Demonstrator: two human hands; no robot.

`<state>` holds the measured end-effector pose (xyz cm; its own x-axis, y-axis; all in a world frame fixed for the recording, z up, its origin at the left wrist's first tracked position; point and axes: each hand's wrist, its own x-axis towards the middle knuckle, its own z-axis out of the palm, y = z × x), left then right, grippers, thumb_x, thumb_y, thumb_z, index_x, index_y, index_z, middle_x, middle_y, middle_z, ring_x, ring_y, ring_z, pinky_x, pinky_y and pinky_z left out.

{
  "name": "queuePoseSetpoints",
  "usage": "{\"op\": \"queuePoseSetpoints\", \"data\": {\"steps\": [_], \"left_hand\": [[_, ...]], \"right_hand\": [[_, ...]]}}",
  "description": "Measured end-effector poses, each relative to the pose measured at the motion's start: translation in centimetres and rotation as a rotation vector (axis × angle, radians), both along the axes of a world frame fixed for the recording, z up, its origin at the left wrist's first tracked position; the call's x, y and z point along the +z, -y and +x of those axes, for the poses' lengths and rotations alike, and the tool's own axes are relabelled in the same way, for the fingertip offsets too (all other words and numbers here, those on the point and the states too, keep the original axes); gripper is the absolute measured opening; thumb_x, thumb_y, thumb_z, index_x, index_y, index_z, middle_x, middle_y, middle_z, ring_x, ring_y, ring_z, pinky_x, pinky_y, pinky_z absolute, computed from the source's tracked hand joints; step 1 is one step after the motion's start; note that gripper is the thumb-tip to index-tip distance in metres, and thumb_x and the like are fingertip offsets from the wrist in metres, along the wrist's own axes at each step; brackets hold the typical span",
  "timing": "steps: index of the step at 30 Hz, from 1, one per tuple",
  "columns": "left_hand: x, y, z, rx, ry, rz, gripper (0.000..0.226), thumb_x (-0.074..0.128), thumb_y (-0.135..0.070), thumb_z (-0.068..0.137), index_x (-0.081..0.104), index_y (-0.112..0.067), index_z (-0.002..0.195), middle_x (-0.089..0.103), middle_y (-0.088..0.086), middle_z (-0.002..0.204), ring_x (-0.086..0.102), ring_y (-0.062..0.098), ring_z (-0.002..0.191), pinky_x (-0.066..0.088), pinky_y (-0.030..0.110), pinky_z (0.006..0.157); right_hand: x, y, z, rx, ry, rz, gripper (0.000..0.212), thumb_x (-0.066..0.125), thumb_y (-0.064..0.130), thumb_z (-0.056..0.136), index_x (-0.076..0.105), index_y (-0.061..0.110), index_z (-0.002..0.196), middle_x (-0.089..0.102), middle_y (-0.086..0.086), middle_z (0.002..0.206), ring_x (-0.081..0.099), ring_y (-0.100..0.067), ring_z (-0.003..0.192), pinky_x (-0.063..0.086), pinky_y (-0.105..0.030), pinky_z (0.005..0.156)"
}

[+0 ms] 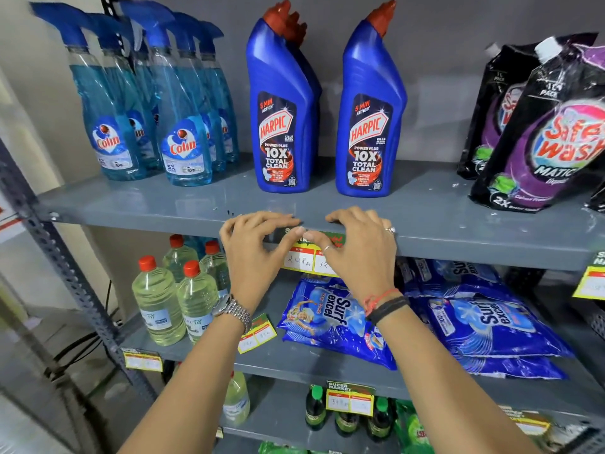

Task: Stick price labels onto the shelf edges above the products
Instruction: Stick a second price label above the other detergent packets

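A yellow and green price label (306, 258) hangs from the front edge of the grey upper shelf (458, 239), below two blue Harpic bottles (283, 126). My left hand (253, 247) and my right hand (358, 247) both press on its top part against the edge, fingers over the shelf lip and thumbs meeting on the label. Handwritten numbers show on the label's white boxes. Blue Surf Excel packs (337, 319) lie on the shelf under it. A loose label (257, 334) lies on that lower shelf near my left wrist.
Colin spray bottles (147, 126) stand at the upper left and Safe Wash pouches (540, 132) at the upper right. Clear bottles with red caps (170, 296) stand lower left. Other labels hang at the lower shelf edges (350, 399) and far right (591, 281).
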<state>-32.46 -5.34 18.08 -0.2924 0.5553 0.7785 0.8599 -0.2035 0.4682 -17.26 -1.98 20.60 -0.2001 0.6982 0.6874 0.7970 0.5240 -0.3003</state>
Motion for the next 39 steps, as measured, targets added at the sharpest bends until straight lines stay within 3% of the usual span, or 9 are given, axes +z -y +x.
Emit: {"op": "queuePoseSetpoints", "data": {"steps": [11,14,19,26,28,30,33,36,39], "left_hand": [[0.3,0.4,-0.3,-0.052,0.001,-0.030,0.026,0.061,-0.049,0.082,0.061,-0.042,0.107,0.058,-0.033,0.097,0.046,-0.003,0.092,0.014,0.011,0.093],[0.4,0.6,-0.6,-0.081,-0.004,-0.045,0.026,0.062,-0.046,0.083,0.060,-0.042,0.108,0.056,-0.035,0.101,0.049,-0.003,0.096,0.013,0.009,0.094],[0.6,0.8,-0.8,-0.120,-0.005,-0.074,0.025,0.062,-0.043,0.084,0.058,-0.042,0.110,0.054,-0.038,0.102,0.048,-0.005,0.098,0.012,0.007,0.094],[0.3,1.0,-2.0,-0.210,-0.011,-0.129,0.025,0.063,-0.031,0.086,0.061,-0.036,0.110,0.062,-0.025,0.114,0.052,0.002,0.106,0.019,0.018,0.102],[0.0,1.8,-2.5,-0.284,0.110,-0.079,0.025,0.066,-0.029,0.085,0.064,-0.030,0.109,0.066,-0.018,0.115,0.057,0.004,0.109,0.034,0.032,0.104],[-1.1,3.0,-2.9,-0.309,0.348,0.096,0.021,0.066,-0.025,0.085,0.066,-0.022,0.106,0.070,-0.007,0.109,0.063,0.013,0.105,0.047,0.034,0.094],[-5.2,3.8,-3.9,-0.193,0.650,0.264,0.010,0.057,-0.018,0.092,0.063,-0.017,0.101,0.069,0.004,0.100,0.066,0.019,0.097,0.050,0.033,0.084],[-11.3,3.5,-5.6,-0.162,0.969,0.017,0.014,0.046,-0.014,0.097,0.060,-0.009,0.099,0.067,0.005,0.092,0.065,0.001,0.081,0.049,0.023,0.081],[-17.0,2.8,-8.9,-0.167,1.093,-0.353,0.022,0.041,-0.015,0.098,0.062,-0.008,0.098,0.069,0.008,0.093,0.065,0.004,0.074,0.055,0.031,0.082]], "right_hand": [[0.9,-0.3,1.1,0.149,0.006,-0.145,0.027,0.060,0.023,0.087,0.065,0.028,0.113,0.069,0.004,0.112,0.053,-0.021,0.100,0.039,-0.028,0.084],[1.2,-0.1,1.8,0.175,0.017,-0.195,0.034,0.058,0.012,0.088,0.062,0.028,0.118,0.066,0.003,0.119,0.053,-0.021,0.104,0.037,-0.025,0.085],[1.8,0.1,2.5,0.222,0.038,-0.299,0.043,0.052,0.007,0.089,0.056,0.030,0.125,0.058,-0.012,0.111,0.055,-0.028,0.105,0.045,-0.038,0.093],[1.3,-0.2,2.7,0.251,0.126,-0.285,0.058,0.050,-0.007,0.083,0.051,0.025,0.131,0.057,-0.014,0.127,0.048,-0.027,0.122,0.042,-0.043,0.101],[0.7,0.0,2.8,0.266,0.096,-0.236,0.060,0.049,-0.011,0.080,0.052,0.021,0.131,0.056,-0.009,0.134,0.046,-0.023,0.127,0.039,-0.038,0.106],[-0.5,1.0,2.6,0.262,-0.056,-0.077,0.061,0.046,-0.015,0.074,0.056,0.017,0.125,0.056,-0.002,0.135,0.049,-0.020,0.124,0.036,-0.029,0.108],[-4.8,3.7,0.3,0.193,-0.320,0.205,0.047,0.045,-0.010,0.073,0.064,0.015,0.109,0.055,0.003,0.133,0.049,-0.018,0.112,0.035,-0.025,0.099],[-11.6,4.9,-3.1,0.205,-0.321,0.215,0.035,0.049,0.003,0.078,0.059,0.022,0.106,0.051,-0.002,0.130,0.045,-0.019,0.113,0.031,-0.026,0.095],[-18.1,3.3,-7.2,0.232,-0.210,-0.083,0.033,0.050,0.004,0.078,0.056,0.021,0.106,0.055,-0.004,0.123,0.045,-0.019,0.112,0.034,-0.027,0.099]]}}
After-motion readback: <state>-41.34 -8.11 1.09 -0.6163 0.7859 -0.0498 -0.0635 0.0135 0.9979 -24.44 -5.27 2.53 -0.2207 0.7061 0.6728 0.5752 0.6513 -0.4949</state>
